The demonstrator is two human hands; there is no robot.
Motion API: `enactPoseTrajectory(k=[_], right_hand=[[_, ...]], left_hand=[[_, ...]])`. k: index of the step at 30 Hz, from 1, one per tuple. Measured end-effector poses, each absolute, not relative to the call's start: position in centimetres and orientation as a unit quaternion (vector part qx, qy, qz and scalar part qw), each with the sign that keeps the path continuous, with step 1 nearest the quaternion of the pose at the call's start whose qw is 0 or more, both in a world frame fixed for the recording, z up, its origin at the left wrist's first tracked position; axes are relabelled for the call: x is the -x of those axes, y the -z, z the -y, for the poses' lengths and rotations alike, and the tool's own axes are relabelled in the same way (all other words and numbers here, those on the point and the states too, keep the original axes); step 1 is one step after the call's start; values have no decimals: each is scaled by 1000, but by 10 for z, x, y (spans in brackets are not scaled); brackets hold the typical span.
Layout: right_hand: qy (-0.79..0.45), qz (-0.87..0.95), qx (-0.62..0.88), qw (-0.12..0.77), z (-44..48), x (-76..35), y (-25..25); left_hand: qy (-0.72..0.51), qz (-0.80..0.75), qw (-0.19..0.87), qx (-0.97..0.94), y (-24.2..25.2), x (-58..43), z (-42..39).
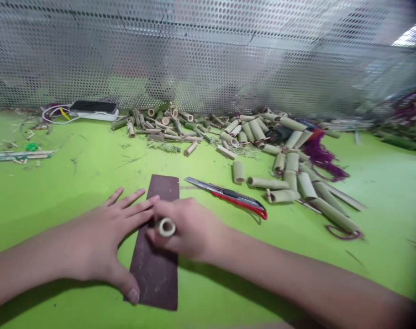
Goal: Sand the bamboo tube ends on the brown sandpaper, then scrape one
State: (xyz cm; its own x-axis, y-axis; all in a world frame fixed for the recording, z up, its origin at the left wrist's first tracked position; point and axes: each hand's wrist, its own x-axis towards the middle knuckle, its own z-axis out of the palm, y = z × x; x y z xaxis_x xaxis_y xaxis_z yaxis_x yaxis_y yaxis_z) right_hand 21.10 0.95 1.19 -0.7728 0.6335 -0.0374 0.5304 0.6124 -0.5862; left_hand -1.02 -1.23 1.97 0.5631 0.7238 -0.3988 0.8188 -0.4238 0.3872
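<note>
A dark brown strip of sandpaper [156, 278] lies lengthwise on the green table in front of me. My left hand [98, 233] is spread flat, its thumb and fingertips on the strip's left edge. In the fingers of my right hand [190, 228] is a short bamboo tube [167, 227], held upright over the sandpaper with its hollow end facing up. The tube's lower end is hidden by the hand, so I cannot tell whether it touches the sheet. A red and black utility knife [235, 197], blade out, rests just beyond my right hand.
Cut bamboo pieces [292, 178] are scattered at the right, some with purple thread [320, 155]. More short pieces [160, 123] pile along the perforated metal panel [194, 59] at the back. A phone [94, 107] on a white block with a cable sits back left.
</note>
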Motion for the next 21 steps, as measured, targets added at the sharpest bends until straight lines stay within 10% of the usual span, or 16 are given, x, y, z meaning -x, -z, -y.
enactPoseTrajectory(k=[21], right_hand=[[-307,868,383,74,-12,-212,-17]], left_hand=[[67,-452,279,-845,-15,14,13]])
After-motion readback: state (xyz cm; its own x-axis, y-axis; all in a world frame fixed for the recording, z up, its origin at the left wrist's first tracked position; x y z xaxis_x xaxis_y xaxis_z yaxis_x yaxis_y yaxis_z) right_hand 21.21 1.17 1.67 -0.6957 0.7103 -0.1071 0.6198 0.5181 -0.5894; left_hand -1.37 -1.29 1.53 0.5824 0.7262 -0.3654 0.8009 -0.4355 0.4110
